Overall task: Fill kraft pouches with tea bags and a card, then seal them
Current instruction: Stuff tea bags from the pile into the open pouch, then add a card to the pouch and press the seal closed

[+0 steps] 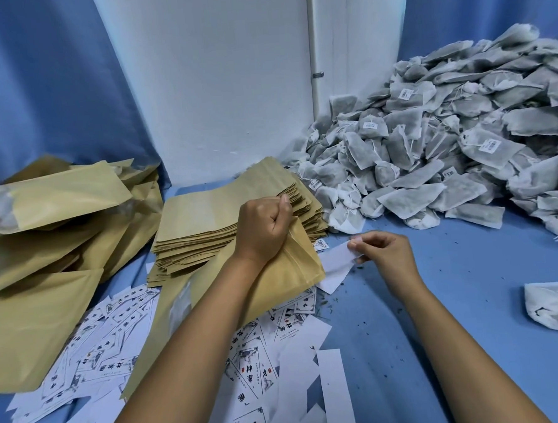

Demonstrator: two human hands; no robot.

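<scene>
While the left hand [265, 227] was curled into a fist around the upper edge of a flat brown kraft paper pouch [288, 273], the pouch slanted down beneath that wrist and forearm, lying over the scattered cards. Just behind the fist sat a neat stack of empty brown kraft pouches [206, 222], its top corner touching the knuckles. To the right of the fist, close but apart from it, the right hand [384, 254] pinched 1 plain white paper card [335, 268] between thumb and fingertips; the card's far end reached toward the pouch's mouth, though whether it had entered could not be told. Beyond the right hand, a large heap of grey-white mesh tea bags with strings and tags [447, 148] rose against the wall. Below both forearms lay loose white printed cards with black characters [248, 367] on the blue cloth surface [441, 316]. Left of the left forearm lay a pile of filled, bulging kraft pouches [53, 222].
</scene>
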